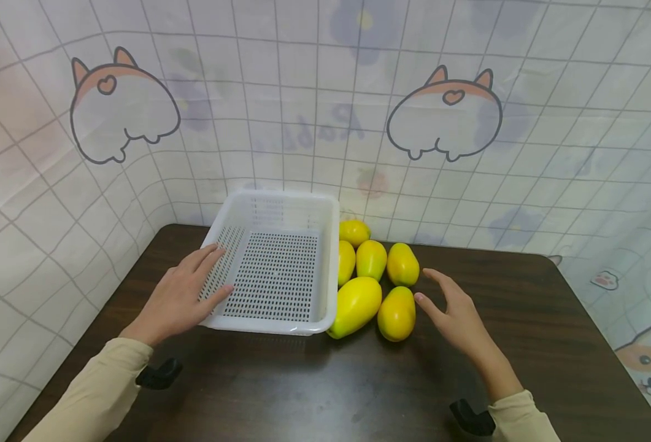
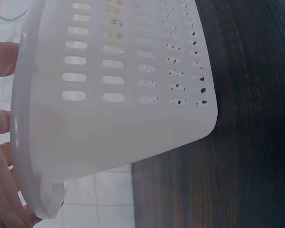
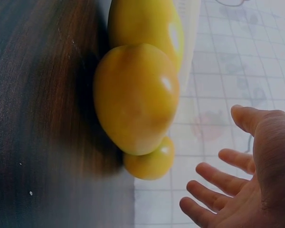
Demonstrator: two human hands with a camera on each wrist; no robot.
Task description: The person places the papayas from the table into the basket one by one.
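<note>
A white perforated plastic basket (image 1: 275,326) with nothing in it stands on the dark wooden table. My left hand (image 1: 181,294) rests over its left rim, fingers spread and fairly straight; the left wrist view shows the fingertips at the rim (image 2: 20,118). Several yellow-green mangoes lie close along the basket's right side, including a large mango (image 1: 356,307) at the front and a rounder mango (image 1: 396,314) beside it. To their right, my right hand (image 1: 458,316) is held with relaxed, parted fingers and nothing in them. In the right wrist view the nearest mango (image 3: 135,99) sits apart from the fingers.
The dark table (image 1: 524,331) extends to the right and in front of the basket. Behind and at both sides hangs a white gridded cloth (image 1: 281,92) with cartoon animals. Both wrists carry a small black strap mount (image 1: 159,374).
</note>
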